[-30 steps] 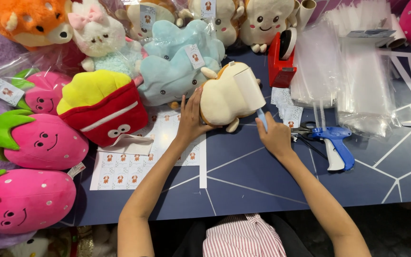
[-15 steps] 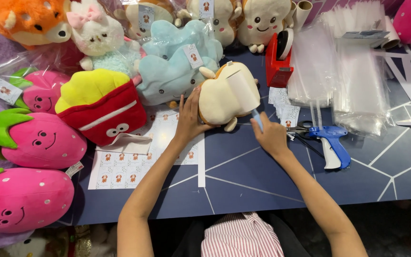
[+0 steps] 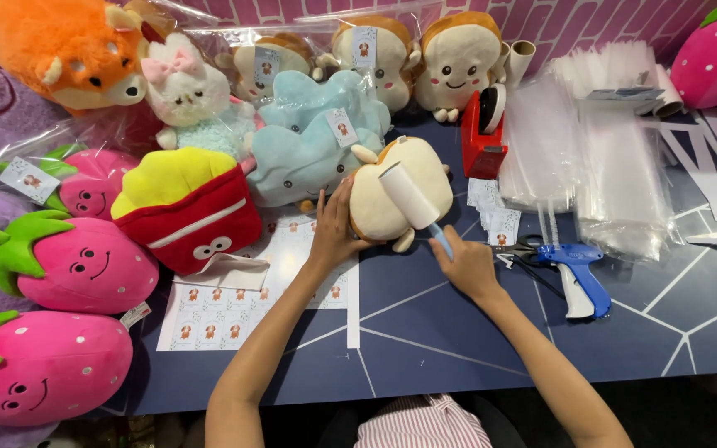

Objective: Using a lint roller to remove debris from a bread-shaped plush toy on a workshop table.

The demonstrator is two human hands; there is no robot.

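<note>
– Looking at the middle of the frame: what do the two hands have?

– The left hand (image 3: 331, 235) presses its spread fingers against the side of a cream, bread-shaped plush toy with a brown crust edge (image 3: 383, 203), which lies on the dark blue table with pale line pattern (image 3: 458, 348), just above centre. The right hand (image 3: 466, 264) has its fingers closed around the light blue handle of a lint roller with a white paper drum (image 3: 409, 196); the drum rests on the plush toy's pale face.

– And around them?

– Just left of the left hand lies a white sheet of small printed stickers (image 3: 242, 303). Above that sits a red plush carton of yellow fries with a face (image 3: 186, 206), and beside it, toward upper centre, a pale blue plush animal with a paper tag (image 3: 313, 137). Down the left edge are three pink strawberry plush toys with green leaves (image 3: 76, 264).

– On the right side?

– A blue and white tagging gun (image 3: 576, 274) lies near the right hand, with scissors partly under it. Above it is a stack of clear plastic bags (image 3: 599, 158), and a red tape dispenser (image 3: 481, 133) stands just above the bread toy. Two more bread-shaped plush toys with faces (image 3: 456, 62) stand along the top edge.
</note>
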